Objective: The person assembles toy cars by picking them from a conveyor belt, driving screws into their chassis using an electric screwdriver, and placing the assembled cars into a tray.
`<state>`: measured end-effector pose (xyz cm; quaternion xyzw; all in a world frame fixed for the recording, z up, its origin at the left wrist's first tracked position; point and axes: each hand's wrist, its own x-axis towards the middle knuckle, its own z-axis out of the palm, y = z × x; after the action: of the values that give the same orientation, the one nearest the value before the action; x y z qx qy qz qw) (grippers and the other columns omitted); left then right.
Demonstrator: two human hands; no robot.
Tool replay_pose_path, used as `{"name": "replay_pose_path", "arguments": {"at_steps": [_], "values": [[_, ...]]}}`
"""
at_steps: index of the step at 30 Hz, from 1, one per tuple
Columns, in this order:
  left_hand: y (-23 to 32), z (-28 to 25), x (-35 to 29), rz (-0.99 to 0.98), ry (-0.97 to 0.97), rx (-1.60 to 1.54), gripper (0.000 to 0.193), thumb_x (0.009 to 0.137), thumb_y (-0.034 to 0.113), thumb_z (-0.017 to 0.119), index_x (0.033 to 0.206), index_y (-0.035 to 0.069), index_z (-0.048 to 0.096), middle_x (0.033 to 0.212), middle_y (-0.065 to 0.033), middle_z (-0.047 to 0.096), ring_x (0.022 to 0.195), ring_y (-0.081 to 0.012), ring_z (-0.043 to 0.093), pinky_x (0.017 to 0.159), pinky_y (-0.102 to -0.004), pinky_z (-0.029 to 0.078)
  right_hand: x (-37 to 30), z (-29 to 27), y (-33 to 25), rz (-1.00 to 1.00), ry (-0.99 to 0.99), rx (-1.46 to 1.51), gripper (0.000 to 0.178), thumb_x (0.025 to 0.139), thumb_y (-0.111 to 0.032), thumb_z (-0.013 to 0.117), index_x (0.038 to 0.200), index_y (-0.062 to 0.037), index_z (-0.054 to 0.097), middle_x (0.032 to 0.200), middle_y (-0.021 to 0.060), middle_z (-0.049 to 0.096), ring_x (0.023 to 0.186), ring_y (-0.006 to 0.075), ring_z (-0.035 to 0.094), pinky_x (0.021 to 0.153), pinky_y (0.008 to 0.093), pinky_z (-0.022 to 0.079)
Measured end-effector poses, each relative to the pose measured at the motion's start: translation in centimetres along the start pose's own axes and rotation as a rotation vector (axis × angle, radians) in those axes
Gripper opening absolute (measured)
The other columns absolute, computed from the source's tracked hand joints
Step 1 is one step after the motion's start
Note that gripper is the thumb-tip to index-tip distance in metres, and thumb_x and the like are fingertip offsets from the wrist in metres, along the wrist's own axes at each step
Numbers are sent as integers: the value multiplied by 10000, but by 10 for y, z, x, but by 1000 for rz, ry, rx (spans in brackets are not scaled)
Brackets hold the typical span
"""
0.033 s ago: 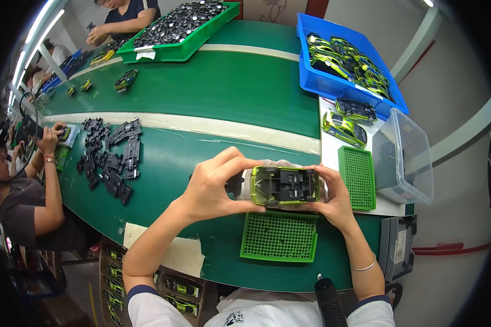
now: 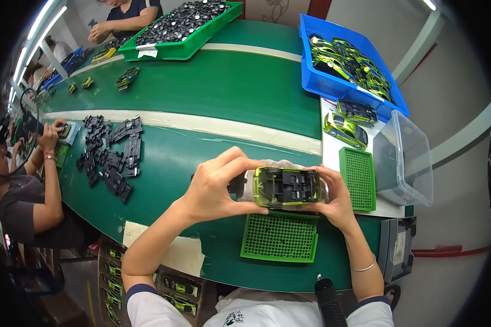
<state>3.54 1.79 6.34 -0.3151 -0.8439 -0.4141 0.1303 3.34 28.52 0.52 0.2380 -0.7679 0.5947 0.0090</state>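
Observation:
I hold a lime-green toy car upside down between both hands, its black underside and wheels facing up. My left hand grips its left end with thumb and fingers. My right hand cups its right end. The car hovers just above a green perforated tray lying on the green belt.
A second green perforated tray lies to the right, beside a clear plastic box. A blue bin holds several green cars; two more cars sit nearby. Black chassis parts lie left. Other people work at left and top.

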Motion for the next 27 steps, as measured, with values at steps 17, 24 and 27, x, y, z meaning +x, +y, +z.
{"name": "replay_pose_path", "arguments": {"at_steps": [17,24,27], "values": [[2,9,-6,236,197,-146,611,491,322,819,970,87,523,950,-93,542,648,-187,551,533,-284,449,4,-5,-15,-100,-112,261,622,582,32,734,1132,-88,472,1197,139,464,1136,255,436,939,364,378],[-3,-1,-4,509,70,174,390,589,278,715,943,153,609,1155,-59,528,629,-112,537,517,-240,428,3,-12,-36,-9,-115,168,495,570,84,708,1034,-47,591,1226,145,435,1115,230,463,908,317,432],[-9,-2,-6,573,38,348,384,529,186,710,900,156,616,1033,14,590,644,-103,548,535,-239,422,2,-9,-43,70,-125,243,466,612,42,695,1058,-28,582,1197,141,464,1116,214,456,906,315,431]]}}
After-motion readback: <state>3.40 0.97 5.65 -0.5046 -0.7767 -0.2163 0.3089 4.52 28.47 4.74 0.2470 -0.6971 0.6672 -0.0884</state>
